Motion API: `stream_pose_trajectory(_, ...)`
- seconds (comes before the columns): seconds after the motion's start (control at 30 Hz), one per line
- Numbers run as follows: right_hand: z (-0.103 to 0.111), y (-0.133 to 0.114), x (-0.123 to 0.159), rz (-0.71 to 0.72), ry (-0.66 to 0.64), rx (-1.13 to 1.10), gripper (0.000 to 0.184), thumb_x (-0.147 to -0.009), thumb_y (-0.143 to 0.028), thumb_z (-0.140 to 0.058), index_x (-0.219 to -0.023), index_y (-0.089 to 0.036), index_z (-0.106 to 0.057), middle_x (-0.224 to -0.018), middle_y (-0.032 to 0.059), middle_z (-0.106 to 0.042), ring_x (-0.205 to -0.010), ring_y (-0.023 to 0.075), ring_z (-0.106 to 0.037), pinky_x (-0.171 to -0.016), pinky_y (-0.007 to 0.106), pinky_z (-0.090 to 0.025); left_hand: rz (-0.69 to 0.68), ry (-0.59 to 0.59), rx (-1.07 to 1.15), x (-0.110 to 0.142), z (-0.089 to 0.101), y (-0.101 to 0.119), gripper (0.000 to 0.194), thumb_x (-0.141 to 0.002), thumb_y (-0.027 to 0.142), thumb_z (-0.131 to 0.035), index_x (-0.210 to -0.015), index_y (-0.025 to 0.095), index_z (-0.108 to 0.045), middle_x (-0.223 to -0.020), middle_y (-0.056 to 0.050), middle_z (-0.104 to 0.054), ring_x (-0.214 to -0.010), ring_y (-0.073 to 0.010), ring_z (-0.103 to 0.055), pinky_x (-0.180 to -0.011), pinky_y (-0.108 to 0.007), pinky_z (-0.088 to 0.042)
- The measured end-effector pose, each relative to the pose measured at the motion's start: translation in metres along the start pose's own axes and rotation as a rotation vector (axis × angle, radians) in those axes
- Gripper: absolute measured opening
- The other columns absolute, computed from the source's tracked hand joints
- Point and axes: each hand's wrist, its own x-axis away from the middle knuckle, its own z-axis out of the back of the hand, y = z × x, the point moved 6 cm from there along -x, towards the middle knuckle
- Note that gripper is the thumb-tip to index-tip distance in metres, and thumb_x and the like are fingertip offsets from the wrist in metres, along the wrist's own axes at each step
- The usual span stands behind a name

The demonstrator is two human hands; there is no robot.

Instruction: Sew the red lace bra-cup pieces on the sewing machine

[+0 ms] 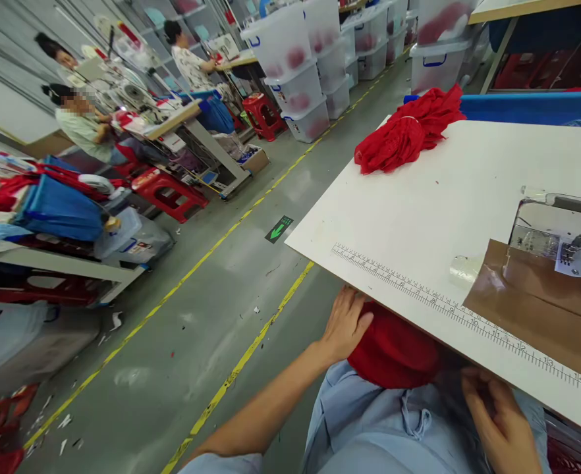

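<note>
From here I see one rounded piece of soft, dark-red cloth [394, 349] on the lap of the person's light-blue clothing [364, 428], between the two hands. The left hand [347, 322] lies at its side, fingers slightly bent; whether it grips, I cannot tell. The right hand [500, 411] is half curled near the other side, its hold unclear. Above, one flat white tabletop [394, 217] carries one crumpled, bright-red fabric bundle [409, 131] and one glossy brown sheet [542, 299].
</note>
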Motion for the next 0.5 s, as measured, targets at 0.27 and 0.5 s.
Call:
stream_pose_trajectory(0.27, -0.073, -0.008, 0.021, -0.806, -0.531, -0.761, 0.045, -0.056, -0.042, -0.099, -0.085, -0.018, -0.074, -0.093, 0.0065, -0.076, -0.085, 0.0171, -0.071, -0.075, 0.021, -0.058, -0.199, -0.594, -0.012, -0.022, -0.038, 0.006, 0.128, -0.056, 0.062, -0.092, -0.160, 0.021, -0.028, -0.164, -0.018, -0.033, -0.151, -0.0416, -0.031, -0.125, -0.052, -0.029)
stream_pose_trajectory(0.5, -0.108, -0.002, 0.007, -0.847, -0.422, -0.835, 0.049, -0.060, -0.031, -0.099, -0.098, -0.020, -0.070, -0.094, 0.0036, -0.077, -0.082, 0.0159, -0.074, -0.065, 0.019, -0.060, -0.126, -0.702, -0.128, -0.034, -0.048, -0.009, 0.143, -0.047, 0.061, -0.095, -0.161, 0.018, -0.021, -0.169, -0.023, -0.015, -0.156, -0.0443, -0.015, -0.128, -0.058, -0.014)
